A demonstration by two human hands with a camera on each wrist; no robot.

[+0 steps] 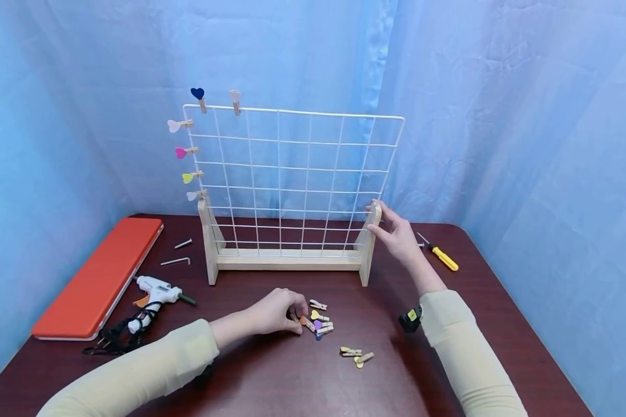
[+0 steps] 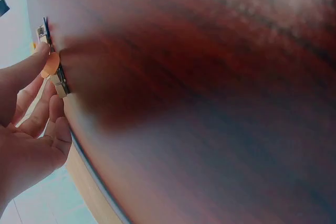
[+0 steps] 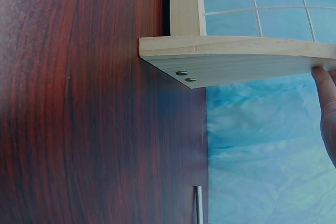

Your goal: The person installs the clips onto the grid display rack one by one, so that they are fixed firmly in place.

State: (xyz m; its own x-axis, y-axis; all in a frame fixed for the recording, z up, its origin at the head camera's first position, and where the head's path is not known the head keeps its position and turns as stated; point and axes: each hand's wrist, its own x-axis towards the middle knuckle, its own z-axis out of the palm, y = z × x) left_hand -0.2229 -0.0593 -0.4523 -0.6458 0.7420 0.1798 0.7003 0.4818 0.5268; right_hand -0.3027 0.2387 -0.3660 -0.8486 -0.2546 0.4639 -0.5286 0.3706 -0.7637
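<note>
A white wire grid (image 1: pixel 279 168) stands upright in a wooden stand (image 1: pixel 289 263). Heart-topped clothespins, including a dark blue one (image 1: pixel 198 95) and a pink one (image 1: pixel 182 152), are clipped along its left edge and top left. My right hand (image 1: pixel 399 237) grips the stand's right upright (image 3: pixel 236 48), thumb in front and fingers behind. Low over the table, my left hand (image 1: pixel 276 313) pinches at a clothespin with an orange heart (image 2: pixel 51 65), at the edge of a small pile. Beside it lie clothespins with yellow (image 1: pixel 315 315) and purple (image 1: pixel 318 325) hearts.
Two yellow-heart clothespins (image 1: pixel 364 360) lie nearer the front. At left are an orange-red case (image 1: pixel 101 272), a white glue gun (image 1: pixel 156 289) with a black cord, a hex key (image 1: pixel 176 262) and a bolt (image 1: pixel 184 244). A yellow screwdriver (image 1: pixel 444 258) lies at right.
</note>
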